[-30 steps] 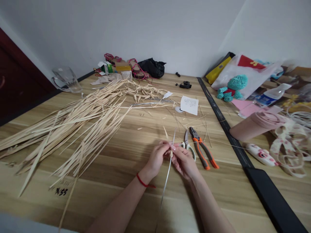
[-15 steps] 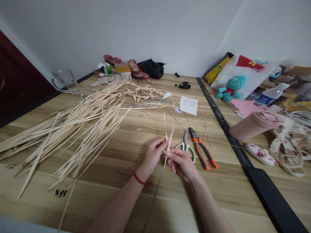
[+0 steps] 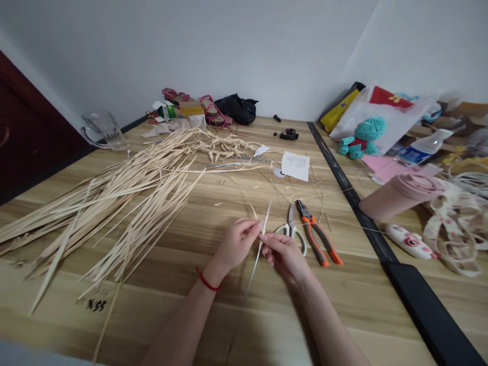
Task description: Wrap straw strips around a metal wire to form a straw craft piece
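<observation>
My left hand (image 3: 237, 245), with a red string bracelet on its wrist, pinches a thin pale straw strip (image 3: 252, 209) whose free end sticks up past the fingers. Thumb and fingertips of my right hand (image 3: 286, 258) are closed on a thin metal wire (image 3: 253, 275). The wire runs from above the fingers down towards me. Both sets of fingertips meet where the strip is against the wire; the fingers partly cover that spot. Just right of my right hand lie white-handled scissors (image 3: 301, 241) and orange-and-grey pliers (image 3: 318, 238).
A large heap of straw strips (image 3: 114, 188) spreads across the left. Knotted straw pieces (image 3: 221, 147), a paper note (image 3: 295, 165) and a black bag (image 3: 238, 109) lie farther back. To the right are a pink tumbler (image 3: 400, 195), a teal crocheted toy (image 3: 371, 129) and a glass mug (image 3: 104, 129) stands far left.
My left hand has turned and shifted slightly left and down. The strip's free end has swung left, away from the wire. My right hand stays nearly in place.
</observation>
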Motion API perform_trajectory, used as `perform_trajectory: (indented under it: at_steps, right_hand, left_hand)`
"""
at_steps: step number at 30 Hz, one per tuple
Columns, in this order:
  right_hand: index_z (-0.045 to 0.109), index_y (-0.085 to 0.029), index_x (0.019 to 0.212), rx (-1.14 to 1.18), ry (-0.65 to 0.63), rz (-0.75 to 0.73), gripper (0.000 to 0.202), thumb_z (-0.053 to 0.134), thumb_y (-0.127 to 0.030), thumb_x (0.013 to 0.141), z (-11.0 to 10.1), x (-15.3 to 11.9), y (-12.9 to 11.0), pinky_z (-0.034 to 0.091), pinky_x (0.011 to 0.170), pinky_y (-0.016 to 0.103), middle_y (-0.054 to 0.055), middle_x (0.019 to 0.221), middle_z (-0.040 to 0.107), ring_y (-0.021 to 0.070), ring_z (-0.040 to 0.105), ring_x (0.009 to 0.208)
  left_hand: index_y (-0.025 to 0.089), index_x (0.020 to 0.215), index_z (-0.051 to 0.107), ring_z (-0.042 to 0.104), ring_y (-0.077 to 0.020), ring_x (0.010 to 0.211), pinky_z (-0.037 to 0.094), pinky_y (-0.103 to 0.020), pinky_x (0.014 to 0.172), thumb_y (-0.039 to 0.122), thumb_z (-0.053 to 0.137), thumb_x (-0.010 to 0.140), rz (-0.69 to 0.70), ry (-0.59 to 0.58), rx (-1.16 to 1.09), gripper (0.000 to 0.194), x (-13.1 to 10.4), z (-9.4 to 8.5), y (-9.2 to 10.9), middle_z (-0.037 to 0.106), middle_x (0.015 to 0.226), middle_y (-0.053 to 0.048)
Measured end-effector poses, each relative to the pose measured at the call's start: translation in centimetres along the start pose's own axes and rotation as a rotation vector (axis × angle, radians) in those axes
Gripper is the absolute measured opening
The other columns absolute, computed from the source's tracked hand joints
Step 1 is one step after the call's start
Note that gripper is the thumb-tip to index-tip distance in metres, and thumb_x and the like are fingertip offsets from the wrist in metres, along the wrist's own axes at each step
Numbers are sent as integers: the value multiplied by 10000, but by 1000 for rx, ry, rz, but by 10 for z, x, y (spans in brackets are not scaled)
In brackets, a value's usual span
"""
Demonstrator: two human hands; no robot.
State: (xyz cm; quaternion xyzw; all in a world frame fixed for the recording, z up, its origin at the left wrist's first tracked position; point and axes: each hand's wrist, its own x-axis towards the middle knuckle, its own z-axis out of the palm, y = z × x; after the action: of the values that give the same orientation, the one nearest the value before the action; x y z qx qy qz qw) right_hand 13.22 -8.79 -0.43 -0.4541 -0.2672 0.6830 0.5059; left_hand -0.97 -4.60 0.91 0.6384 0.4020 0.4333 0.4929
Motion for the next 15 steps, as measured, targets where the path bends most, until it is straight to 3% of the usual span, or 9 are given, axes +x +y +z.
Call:
perform_trajectory:
  at_steps: [5, 9, 12, 15]
  right_hand:
    - [697, -109, 685, -83, -24, 9, 267, 750, -370, 658, -1, 1, 3, 417, 373, 146, 14, 527, 628, 56, 512, 384]
    - [657, -100, 594, -204, -33, 25, 329, 739, -413, 654, -7, 2, 0, 453, 393, 179, 38, 527, 638, 86, 553, 397]
    - [671, -107, 711, -187, 21, 17, 300, 758, -386, 643, -13, 3, -5, 477, 415, 189, 23, 555, 637, 92, 568, 419]
    - [657, -146, 939, -26, 29, -18, 348, 761, -327, 661, -16, 1, -11, 471, 408, 170, -17, 563, 609, 80, 549, 428]
  left_hand:
    - [147, 955, 693, 605, -196, 834, 451, -287, 760, 331, 551, 815, -155, -198, -101, 272, 1, 6, -3, 695, 875, -71]
    - [132, 873, 709, 593, -190, 817, 439, -282, 755, 320, 613, 763, -262, -155, -250, 238, 5, 3, -3, 695, 838, -63]
    - [130, 902, 707, 574, -157, 755, 433, -263, 721, 312, 643, 742, -309, -127, -424, 250, 6, -1, -3, 686, 815, -56]
    - [137, 972, 693, 555, -118, 690, 425, -236, 671, 285, 668, 732, -378, -166, -620, 282, 6, -3, -1, 674, 842, -55]
